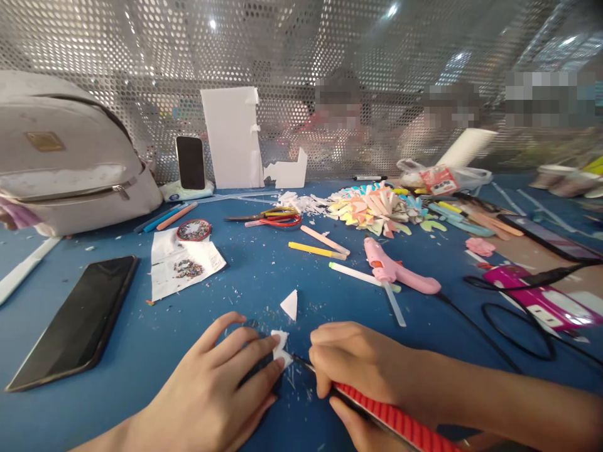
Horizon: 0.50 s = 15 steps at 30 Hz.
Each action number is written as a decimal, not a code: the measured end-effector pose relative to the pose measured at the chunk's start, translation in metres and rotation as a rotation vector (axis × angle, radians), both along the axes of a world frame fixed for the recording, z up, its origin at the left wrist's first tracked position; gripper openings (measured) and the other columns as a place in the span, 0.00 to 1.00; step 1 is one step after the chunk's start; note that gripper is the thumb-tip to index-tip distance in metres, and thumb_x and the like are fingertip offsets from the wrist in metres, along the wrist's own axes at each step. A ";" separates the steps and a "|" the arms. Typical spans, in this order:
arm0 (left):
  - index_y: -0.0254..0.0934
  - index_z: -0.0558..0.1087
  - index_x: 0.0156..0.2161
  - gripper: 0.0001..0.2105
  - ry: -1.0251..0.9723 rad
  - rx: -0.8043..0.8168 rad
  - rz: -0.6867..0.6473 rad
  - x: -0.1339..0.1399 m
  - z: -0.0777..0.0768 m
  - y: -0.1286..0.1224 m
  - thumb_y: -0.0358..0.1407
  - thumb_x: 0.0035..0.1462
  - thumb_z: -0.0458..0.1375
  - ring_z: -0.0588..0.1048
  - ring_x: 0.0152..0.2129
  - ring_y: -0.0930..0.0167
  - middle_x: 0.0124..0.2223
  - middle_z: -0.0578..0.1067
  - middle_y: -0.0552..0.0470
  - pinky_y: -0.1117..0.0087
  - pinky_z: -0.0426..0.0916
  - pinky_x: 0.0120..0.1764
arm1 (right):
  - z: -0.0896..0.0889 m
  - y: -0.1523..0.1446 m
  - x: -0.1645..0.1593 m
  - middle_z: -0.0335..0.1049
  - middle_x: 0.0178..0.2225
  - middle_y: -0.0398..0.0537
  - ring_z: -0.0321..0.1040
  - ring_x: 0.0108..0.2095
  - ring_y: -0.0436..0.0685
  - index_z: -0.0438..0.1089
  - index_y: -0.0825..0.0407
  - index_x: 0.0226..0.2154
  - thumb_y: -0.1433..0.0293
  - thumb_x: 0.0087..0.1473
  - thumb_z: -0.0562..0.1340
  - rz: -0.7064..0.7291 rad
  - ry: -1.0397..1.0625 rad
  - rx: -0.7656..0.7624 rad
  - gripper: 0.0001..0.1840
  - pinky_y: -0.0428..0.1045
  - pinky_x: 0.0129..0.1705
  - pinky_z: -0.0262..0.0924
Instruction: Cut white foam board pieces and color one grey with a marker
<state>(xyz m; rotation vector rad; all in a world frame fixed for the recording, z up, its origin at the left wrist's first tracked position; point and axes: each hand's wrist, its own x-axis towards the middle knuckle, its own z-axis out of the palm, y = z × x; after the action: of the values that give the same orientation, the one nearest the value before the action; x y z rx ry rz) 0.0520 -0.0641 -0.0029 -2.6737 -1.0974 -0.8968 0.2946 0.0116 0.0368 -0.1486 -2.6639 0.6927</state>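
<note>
My left hand (221,380) lies with its fingers spread on the blue table, two fingertips pressing a small white foam-like piece (279,351) against the surface. From the right, my right hand (362,364) is closed around a cutting tool (396,417) with a red ribbed handle. Its thin dark tip points left and reaches the right edge of the white piece; whether it touches is hard to tell. A white triangle (291,306) lies just beyond my fingers. Small white shavings are scattered around the tip.
A pink glue gun (396,267) with its cord lies right of centre, near a magenta power strip (541,298). Markers, scissors (282,218) and a colourful paper pile (377,210) lie behind. At left are a phone (75,320), a paper sheet (162,270) and a backpack (70,163).
</note>
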 end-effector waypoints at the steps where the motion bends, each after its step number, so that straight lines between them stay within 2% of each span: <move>1: 0.36 0.78 0.49 0.15 0.015 -0.005 -0.001 0.001 0.003 -0.001 0.32 0.71 0.48 0.75 0.41 0.64 0.49 0.81 0.48 0.55 0.56 0.56 | 0.001 -0.001 0.000 0.60 0.25 0.41 0.57 0.26 0.52 0.58 0.50 0.34 0.81 0.46 0.53 -0.005 0.015 0.007 0.12 0.46 0.32 0.59; 7: 0.33 0.78 0.46 0.11 0.071 -0.030 -0.025 0.003 0.019 -0.001 0.29 0.68 0.52 0.75 0.39 0.63 0.47 0.81 0.46 0.55 0.61 0.52 | -0.002 -0.003 0.002 0.60 0.25 0.41 0.56 0.25 0.51 0.57 0.50 0.34 0.80 0.46 0.53 -0.045 0.022 0.040 0.12 0.46 0.32 0.57; 11: 0.34 0.77 0.48 0.10 0.019 -0.077 -0.025 0.003 0.014 -0.001 0.29 0.67 0.54 0.74 0.40 0.63 0.47 0.80 0.46 0.54 0.61 0.52 | -0.008 0.001 0.002 0.58 0.24 0.39 0.54 0.25 0.51 0.56 0.50 0.34 0.82 0.43 0.54 -0.010 0.023 0.035 0.15 0.45 0.30 0.55; 15: 0.40 0.74 0.46 0.06 -0.072 -0.242 0.025 0.007 0.010 0.001 0.32 0.66 0.57 0.71 0.44 0.62 0.48 0.77 0.49 0.55 0.62 0.51 | -0.009 0.004 0.001 0.57 0.24 0.38 0.54 0.24 0.50 0.58 0.50 0.32 0.81 0.43 0.54 0.003 0.058 0.006 0.13 0.45 0.29 0.55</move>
<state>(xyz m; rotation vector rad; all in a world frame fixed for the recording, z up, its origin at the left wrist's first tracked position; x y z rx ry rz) 0.0585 -0.0634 0.0075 -2.8298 -1.3317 -0.9162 0.2955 0.0152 0.0278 -0.1210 -2.6110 0.6800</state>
